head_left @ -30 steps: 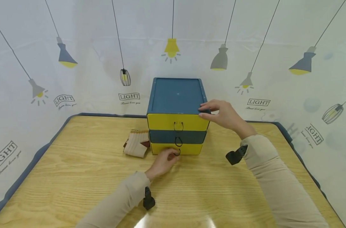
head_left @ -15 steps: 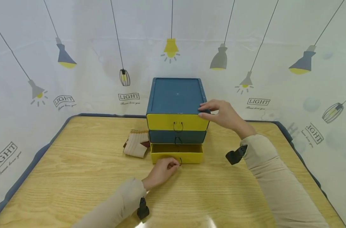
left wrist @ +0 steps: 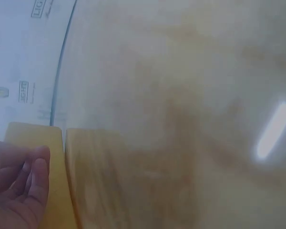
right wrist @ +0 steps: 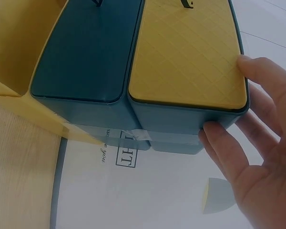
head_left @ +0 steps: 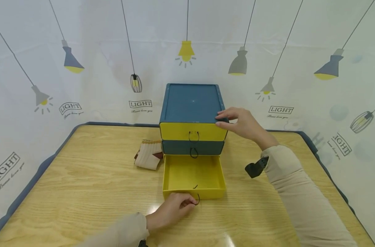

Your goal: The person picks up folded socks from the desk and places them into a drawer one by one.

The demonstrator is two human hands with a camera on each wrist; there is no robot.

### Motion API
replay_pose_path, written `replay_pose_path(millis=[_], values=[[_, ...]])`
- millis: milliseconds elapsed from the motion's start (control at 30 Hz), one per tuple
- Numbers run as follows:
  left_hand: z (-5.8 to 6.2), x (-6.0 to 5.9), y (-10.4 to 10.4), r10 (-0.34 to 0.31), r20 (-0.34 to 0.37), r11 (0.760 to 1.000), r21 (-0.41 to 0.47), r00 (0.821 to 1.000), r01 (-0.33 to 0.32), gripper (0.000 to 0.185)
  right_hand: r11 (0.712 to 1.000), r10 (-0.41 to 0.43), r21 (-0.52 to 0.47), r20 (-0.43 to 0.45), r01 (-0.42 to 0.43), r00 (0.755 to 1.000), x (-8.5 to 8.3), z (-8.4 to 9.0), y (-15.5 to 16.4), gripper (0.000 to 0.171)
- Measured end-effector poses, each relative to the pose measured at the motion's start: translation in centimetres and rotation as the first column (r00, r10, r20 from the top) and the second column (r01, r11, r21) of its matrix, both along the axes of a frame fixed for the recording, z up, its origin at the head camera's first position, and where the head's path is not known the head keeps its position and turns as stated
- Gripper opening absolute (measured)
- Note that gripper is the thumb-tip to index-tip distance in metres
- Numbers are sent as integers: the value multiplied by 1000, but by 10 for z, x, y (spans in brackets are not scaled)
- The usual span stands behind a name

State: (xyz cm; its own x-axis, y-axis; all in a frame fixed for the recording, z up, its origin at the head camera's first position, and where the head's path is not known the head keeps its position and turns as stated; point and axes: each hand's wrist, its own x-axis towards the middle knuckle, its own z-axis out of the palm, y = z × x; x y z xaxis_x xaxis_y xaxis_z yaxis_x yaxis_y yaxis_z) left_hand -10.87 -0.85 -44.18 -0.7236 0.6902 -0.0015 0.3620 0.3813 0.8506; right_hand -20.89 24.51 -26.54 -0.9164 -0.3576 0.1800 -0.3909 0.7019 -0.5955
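A blue and yellow drawer box (head_left: 192,103) stands at the back of the table, its bottom yellow drawer (head_left: 192,171) pulled well out and bare inside. My left hand (head_left: 172,210) pinches the dark cord loop (head_left: 198,199) on that drawer's front. In the left wrist view the left hand (left wrist: 24,183) has its fingertips together against the yellow front. My right hand (head_left: 241,123) holds the box's top right front corner, thumb on the yellow top drawer's edge and fingers on the lid. The right wrist view shows the right hand (right wrist: 262,129) spread around that corner.
Folded cream and brown socks (head_left: 148,155) lie against the box's left side. The middle blue drawer (head_left: 193,147) and top yellow drawer (head_left: 175,131) are closed. Behind the wooden table (head_left: 98,178) hangs a white sheet (head_left: 107,61) printed with lamps.
The bottom drawer has slid from closed to far out toward me, my left hand moving back with its loop. My right hand and the socks have kept their places.
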Motion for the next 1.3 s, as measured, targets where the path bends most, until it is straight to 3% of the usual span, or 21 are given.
replay_pose_path(millis=[233,600,733,867,1067,1200,1300], values=[[0,19,-5,-26,54,999,32,998,24,12,1000,2,-3,1,-2,1000,1,2,-1,28],[-2,22,-8,-68,75,997,52,995,64,17,1000,8,-4,-13,-8,1000,1,-1,-1,28],[7,22,-16,-116,40,993,11,992,115,24,1000,12,-8,-11,-12,1000,1,-2,-1,29],[25,18,-28,-149,66,989,8,987,149,24,1000,13,-11,-7,-13,1000,0,-2,-1,29],[48,-6,-50,-158,15,987,39,987,157,29,1000,4,-15,4,-4,1000,-1,-1,0,28],[55,-35,-65,-65,-81,997,26,995,67,27,1000,3,-10,11,-3,1000,0,0,0,29],[56,-60,-75,33,-160,999,15,987,-31,23,1000,1,-6,11,-1,1000,0,0,0,29]])
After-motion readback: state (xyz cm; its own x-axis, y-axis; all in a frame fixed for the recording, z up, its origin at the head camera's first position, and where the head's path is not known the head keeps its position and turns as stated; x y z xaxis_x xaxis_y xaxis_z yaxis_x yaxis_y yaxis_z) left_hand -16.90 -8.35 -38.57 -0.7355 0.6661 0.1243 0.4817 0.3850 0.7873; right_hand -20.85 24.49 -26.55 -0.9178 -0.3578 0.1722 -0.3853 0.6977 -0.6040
